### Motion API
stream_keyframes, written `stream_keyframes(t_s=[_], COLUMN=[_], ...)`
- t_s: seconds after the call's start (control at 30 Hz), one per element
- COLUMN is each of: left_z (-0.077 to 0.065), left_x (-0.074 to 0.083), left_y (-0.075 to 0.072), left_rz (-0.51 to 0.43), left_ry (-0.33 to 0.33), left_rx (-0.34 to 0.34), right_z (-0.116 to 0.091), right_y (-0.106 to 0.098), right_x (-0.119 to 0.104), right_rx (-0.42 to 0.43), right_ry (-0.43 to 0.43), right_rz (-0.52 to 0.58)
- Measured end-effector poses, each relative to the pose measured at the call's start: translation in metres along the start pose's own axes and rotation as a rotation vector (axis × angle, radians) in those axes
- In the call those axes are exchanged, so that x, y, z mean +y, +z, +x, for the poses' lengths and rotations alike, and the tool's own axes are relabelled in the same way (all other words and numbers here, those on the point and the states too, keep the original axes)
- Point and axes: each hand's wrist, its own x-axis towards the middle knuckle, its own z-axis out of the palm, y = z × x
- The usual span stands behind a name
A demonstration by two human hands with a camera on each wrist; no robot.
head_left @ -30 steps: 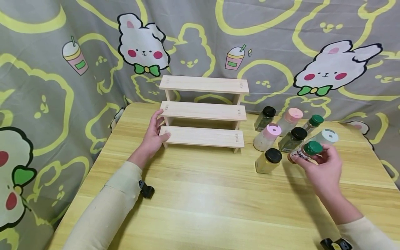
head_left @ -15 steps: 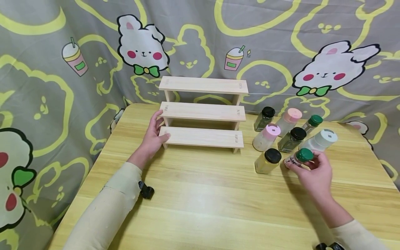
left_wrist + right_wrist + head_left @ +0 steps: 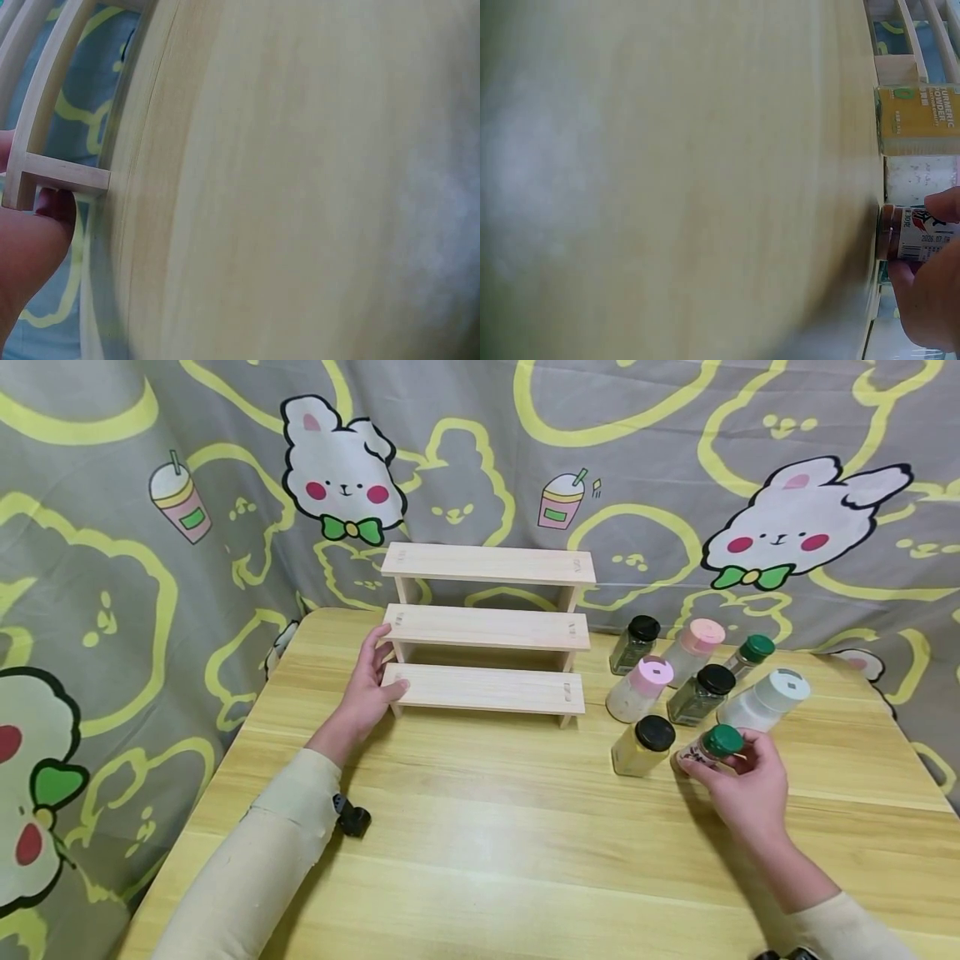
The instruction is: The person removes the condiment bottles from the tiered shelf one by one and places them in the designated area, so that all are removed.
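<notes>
A three-tier wooden step rack (image 3: 487,627) stands at the back of the table. My left hand (image 3: 363,689) grips its left end, the thumb lying over the lowest step. In the left wrist view, fingers pass behind the rack's end leg (image 3: 67,172). At the right, my right hand (image 3: 753,785) pinches a small spice jar (image 3: 723,741) with a green cap between thumb and fingers. The right wrist view shows its printed label and reddish-brown contents (image 3: 889,232). Just left of it is a black-capped turmeric powder jar (image 3: 637,754), its yellow label readable in that view (image 3: 922,120).
Around the held jar stand a lilac-capped shaker (image 3: 640,690), a pink-capped shaker (image 3: 696,650), two black-capped jars of dark green contents (image 3: 697,700), another green-capped jar (image 3: 752,656) and a white-capped bottle (image 3: 765,697). A patterned curtain (image 3: 480,460) hangs behind the table (image 3: 465,843).
My right hand has brought the green-capped spice jar left and toward me, away from the white-capped bottle and closer to the turmeric jar. The left hand stays on the rack.
</notes>
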Motion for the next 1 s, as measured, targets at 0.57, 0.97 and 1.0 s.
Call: stream_keyframes(t_s=[0.57, 0.97, 1.0], left_z=[0.005, -0.015, -0.017], left_x=[-0.001, 0.008, 0.01], left_y=[0.001, 0.014, 0.015], left_rz=[0.032, 0.564, 0.616], left_ry=[-0.006, 0.115, 0.132], left_rx=[0.008, 0.206, 0.235], right_z=[0.001, -0.008, -0.009], right_y=[0.005, -0.003, -0.004], right_x=[0.003, -0.012, -0.016], right_rx=[-0.011, -0.041, -0.038], right_ry=[-0.019, -0.089, -0.109], right_rz=[-0.083, -0.177, -0.177])
